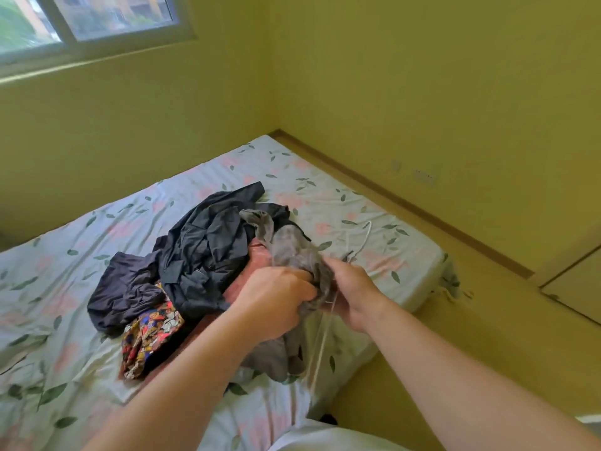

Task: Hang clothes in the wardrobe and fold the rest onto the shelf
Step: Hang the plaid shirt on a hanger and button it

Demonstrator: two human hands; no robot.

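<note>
Risk: grey garment (292, 252), mid-air at 3 o'clock of the dark pile (208, 249), is bunched in the tightly curled left hand (276, 301) while the right hand (353, 294) clamps the white hanger (367, 232) against it, so 1 shoulder may slide off.

On my feed the grey garment (292, 252) is a dull, even grey, and the hanger (367, 234) by it is white. In the pile I make out a black jacket (208, 242), a navy garment (126, 288) dark enough to verge on purple, a cartoon-print garment (149, 333) busy with red, yellow, blue and white, and a terracotta cloth (260, 259). The bedsheet (81, 242) is off-white, strewn with green leaves and pale pink blossoms. The walls (422, 92) are yellow, the skirting board (406, 203) brown.
</note>
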